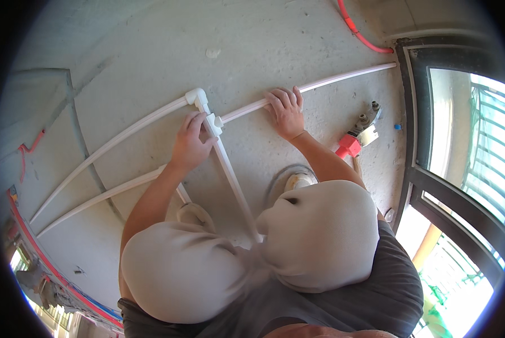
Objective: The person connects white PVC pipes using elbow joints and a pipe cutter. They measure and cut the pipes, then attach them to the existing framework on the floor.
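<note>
My left hand [191,142] is closed on a white plastic tee fitting [213,125], with its fingers and thumb at the side of it. Just beyond the tee sits a white elbow [196,96], from which a long white pipe [112,147] runs left along the floor. Another pipe [235,188] runs from the tee back between my knees. My right hand [287,114] lies over a white pipe [342,80] that reaches from the tee toward the door frame; its fingers curl around the pipe. Whether the pipe end is fully seated in the tee cannot be made out.
A red tool with metal heads [351,145], likely a pipe welder, stands right of my right forearm, near a small blue cap [398,127]. Another white pipe [103,197] lies at left. A dark-framed glass door [413,107] borders the right; red conduit [360,35] lies at far right.
</note>
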